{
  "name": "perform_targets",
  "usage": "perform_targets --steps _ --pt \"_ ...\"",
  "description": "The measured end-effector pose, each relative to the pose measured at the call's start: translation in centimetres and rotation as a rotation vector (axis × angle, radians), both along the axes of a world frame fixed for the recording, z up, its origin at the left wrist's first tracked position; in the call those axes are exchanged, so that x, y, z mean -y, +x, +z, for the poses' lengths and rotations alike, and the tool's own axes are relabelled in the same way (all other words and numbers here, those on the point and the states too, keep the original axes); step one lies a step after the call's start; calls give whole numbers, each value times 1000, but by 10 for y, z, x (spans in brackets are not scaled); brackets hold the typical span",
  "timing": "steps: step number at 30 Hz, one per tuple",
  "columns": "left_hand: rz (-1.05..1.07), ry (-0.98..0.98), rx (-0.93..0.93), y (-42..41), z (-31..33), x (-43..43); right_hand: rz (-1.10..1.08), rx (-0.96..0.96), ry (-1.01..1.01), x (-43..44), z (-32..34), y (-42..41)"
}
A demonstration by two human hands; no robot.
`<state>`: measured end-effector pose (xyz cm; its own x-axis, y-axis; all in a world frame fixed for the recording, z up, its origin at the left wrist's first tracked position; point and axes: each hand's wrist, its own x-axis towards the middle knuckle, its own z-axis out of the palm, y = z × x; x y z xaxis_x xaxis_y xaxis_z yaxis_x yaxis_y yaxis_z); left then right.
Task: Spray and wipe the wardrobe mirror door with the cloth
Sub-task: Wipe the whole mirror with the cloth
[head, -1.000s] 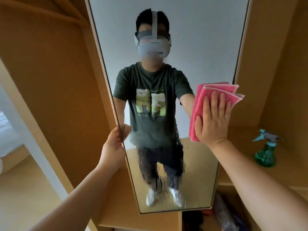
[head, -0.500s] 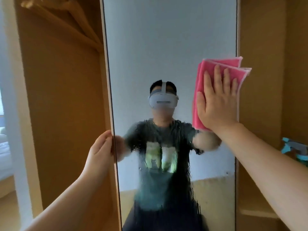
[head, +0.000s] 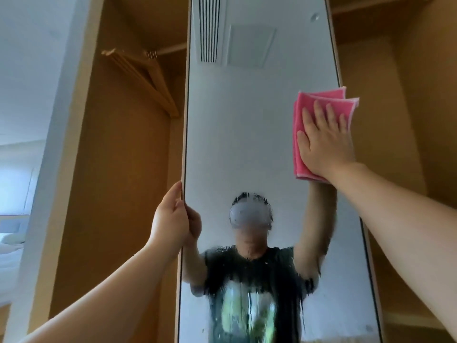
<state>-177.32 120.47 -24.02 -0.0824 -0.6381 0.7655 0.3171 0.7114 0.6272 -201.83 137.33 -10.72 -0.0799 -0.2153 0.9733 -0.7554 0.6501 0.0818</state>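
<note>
The mirror door (head: 247,132) stands upright in the middle of the view, between the wooden wardrobe compartments, and its lower half is streaked with wet spray where the person's reflection shows. High on its right side a folded pink cloth (head: 300,134) lies flat against the glass, its top corners reaching past the door's right edge. The right hand (head: 321,142) presses the cloth to the glass with straight, spread fingers and an open palm. The left hand (head: 171,219) grips the door's left edge at about the middle of its visible height, its thumb lying up along the edge; the fingers go round to the glass side, seen only as a reflection. In the left compartment wooden hangers (head: 143,80) hang from a rail (head: 171,48), and beyond it lies a bright room with white bedding (head: 11,248)
</note>
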Motion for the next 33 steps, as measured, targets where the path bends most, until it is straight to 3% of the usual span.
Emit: perform_targets --steps 13,28,33 --pt "5 -21 -66 -2 1 9 36 -13 25 -4 -35 -6" --pt "33 -49 -26 -8 -2 14 21 -22 76 -9 -158 1" --pt "58 -45 -36 -10 -4 11 -5 -3 131 -13 -150 4"
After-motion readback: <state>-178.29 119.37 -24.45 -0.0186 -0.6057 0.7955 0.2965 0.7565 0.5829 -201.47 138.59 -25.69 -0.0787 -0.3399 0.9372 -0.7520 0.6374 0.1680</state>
